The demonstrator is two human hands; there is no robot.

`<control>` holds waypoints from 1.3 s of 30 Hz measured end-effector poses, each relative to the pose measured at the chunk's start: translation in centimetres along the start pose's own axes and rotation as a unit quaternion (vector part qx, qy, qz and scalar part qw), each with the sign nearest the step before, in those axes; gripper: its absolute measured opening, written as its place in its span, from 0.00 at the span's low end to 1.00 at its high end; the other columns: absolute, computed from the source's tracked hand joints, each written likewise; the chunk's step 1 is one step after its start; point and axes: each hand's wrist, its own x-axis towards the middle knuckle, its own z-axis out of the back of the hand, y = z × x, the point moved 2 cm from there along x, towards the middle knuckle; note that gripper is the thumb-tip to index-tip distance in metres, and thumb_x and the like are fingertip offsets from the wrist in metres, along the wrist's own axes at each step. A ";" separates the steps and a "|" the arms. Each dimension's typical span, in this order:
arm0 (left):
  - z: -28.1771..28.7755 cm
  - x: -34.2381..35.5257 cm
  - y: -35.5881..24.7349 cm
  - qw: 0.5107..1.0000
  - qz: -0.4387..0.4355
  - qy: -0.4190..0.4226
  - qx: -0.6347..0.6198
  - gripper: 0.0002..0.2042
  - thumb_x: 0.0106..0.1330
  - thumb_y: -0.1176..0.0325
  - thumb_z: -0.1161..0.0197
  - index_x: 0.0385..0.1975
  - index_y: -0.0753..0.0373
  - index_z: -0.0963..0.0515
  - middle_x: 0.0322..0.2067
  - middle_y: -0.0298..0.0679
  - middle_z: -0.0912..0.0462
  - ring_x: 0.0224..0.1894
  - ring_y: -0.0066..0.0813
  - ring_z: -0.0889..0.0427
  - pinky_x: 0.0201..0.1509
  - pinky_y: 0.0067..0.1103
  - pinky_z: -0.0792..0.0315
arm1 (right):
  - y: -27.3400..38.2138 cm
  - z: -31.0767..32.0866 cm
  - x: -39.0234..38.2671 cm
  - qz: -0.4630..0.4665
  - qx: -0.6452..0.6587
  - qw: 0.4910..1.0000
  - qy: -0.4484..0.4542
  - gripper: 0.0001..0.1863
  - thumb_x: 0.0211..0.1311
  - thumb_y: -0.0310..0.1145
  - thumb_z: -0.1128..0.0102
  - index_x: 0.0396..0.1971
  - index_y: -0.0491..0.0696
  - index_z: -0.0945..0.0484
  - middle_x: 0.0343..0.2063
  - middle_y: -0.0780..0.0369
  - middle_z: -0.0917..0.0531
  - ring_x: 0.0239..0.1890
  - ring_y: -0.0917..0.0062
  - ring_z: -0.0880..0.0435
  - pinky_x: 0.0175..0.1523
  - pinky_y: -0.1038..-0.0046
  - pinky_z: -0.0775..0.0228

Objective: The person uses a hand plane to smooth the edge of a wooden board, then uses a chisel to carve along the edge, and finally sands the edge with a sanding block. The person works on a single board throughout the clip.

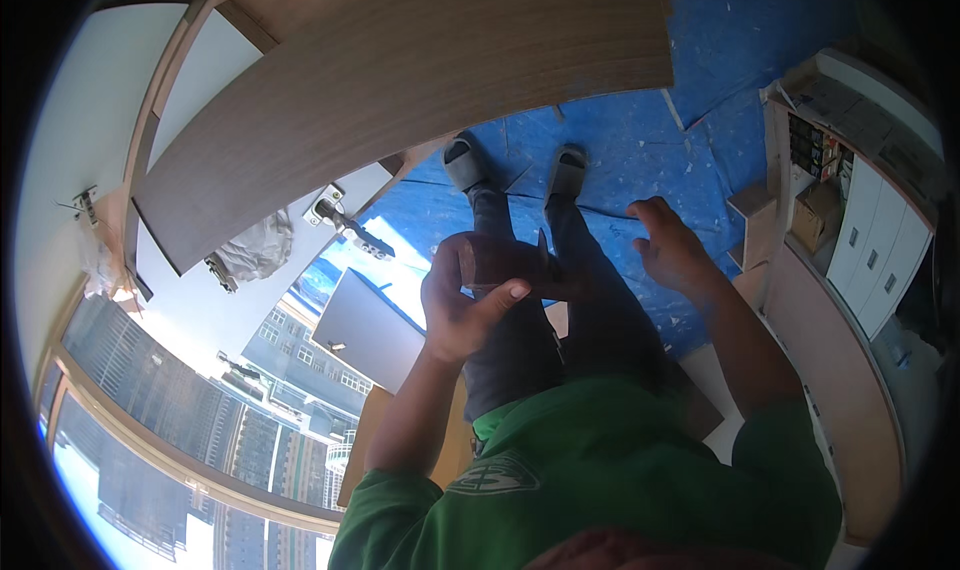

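Green shirt (620, 450) nearest me, I'm watching the left hand (452, 318) clasping a brown object (497, 262), presumably for steadiness, while the right hand (672, 248) is hovering empty, loosely spread.

Blue floor sheeting (715, 185) (partly sunlit) lies creased

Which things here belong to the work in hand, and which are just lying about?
In the work:
dark brown block-like object, held in the left hand
possibly the wood-grain panel and metal hinge

Apparently just about:
crumpled plastic
brown box on the shelf at right
white drawers
blue floor sheet
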 end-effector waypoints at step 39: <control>-7.7 24.1 -10.6 0.715 -0.275 -0.252 0.592 0.17 0.69 0.57 0.33 0.52 0.59 0.18 0.54 0.42 0.16 0.64 0.45 0.22 0.75 0.44 0.38 | -9.3 35.4 28.9 0.314 -0.252 0.822 -0.403 0.18 0.68 0.39 0.32 0.54 0.50 0.20 0.45 0.61 0.17 0.48 0.61 0.17 0.52 0.57 0.23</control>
